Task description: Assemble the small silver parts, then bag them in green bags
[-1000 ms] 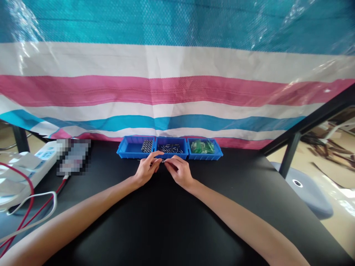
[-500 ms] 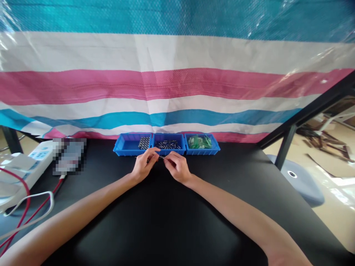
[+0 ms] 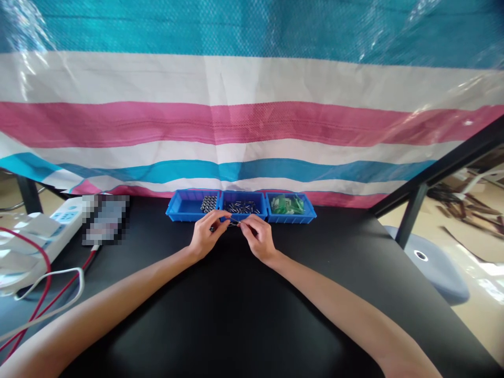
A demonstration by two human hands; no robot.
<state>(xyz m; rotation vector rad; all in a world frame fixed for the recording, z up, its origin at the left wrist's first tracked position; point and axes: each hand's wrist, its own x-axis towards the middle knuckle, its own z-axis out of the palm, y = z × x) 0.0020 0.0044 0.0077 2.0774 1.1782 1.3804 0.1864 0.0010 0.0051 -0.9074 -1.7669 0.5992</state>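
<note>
In front of the middle bin (image 3: 255, 216), a slim metal part (image 3: 233, 224) was pinched by nearly closed fingers of left hand (image 3: 203, 235) and right hand (image 3: 261, 239), best held aligned.

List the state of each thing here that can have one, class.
Left hand: holding small metal parts
Right hand: pinching thin piece
Left blue bin: open, part filled
Middle blue bin: open, holding metal pins
Right blue bin: open, holding green pieces
Power strip: adapters plugged in
Blurred device: cabled
Striped sheet: hanging
</note>
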